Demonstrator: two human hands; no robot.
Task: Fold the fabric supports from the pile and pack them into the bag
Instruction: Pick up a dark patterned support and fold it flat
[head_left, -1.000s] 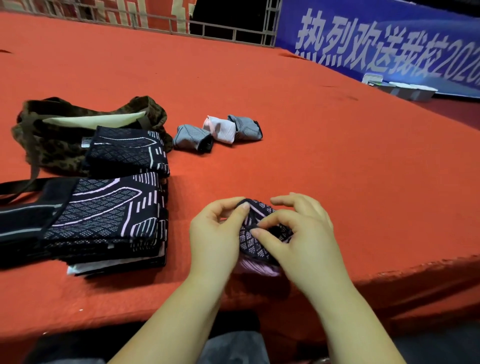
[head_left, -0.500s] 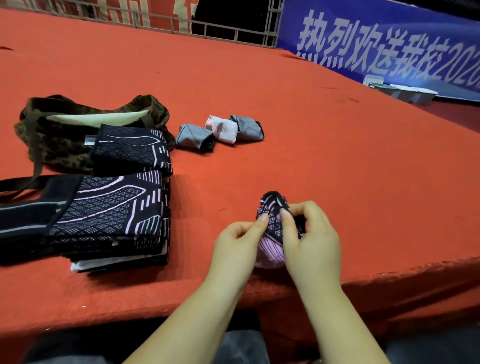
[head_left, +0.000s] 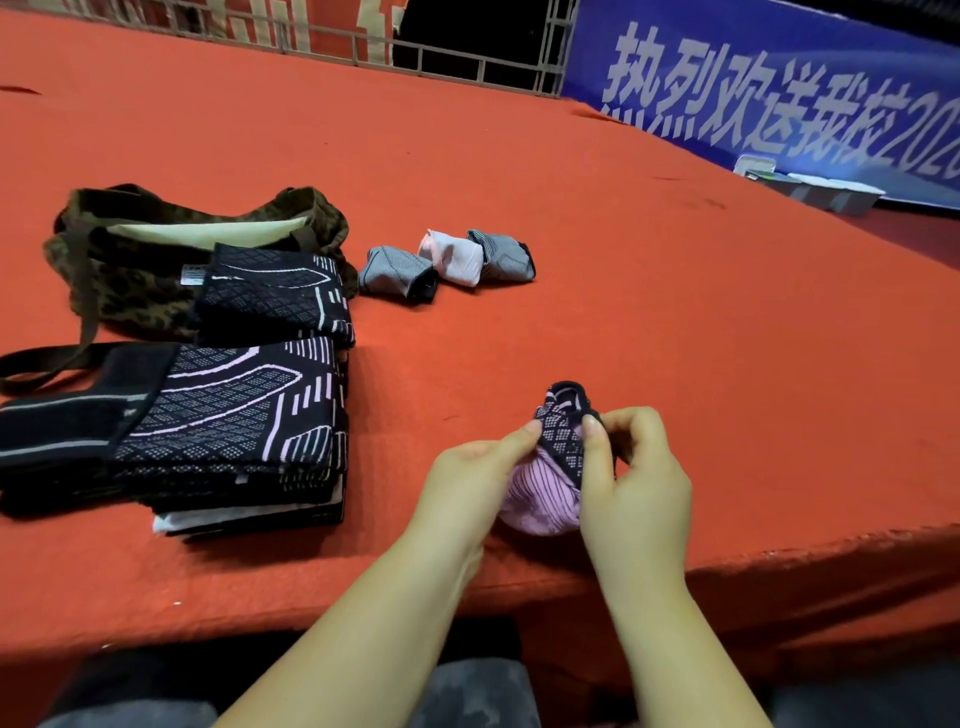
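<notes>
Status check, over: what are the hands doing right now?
Left hand and right hand pinch a black-and-pink fabric support. Camouflage bag open. Nothing in the way.

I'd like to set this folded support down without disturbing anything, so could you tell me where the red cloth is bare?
Bare cloth runs right of both hands, left and right, up to the blue banner. Another bare patch lies between the three rolled supports and the hands. The left is crowded: the stack of black supports abuts the camouflage bag.
</notes>
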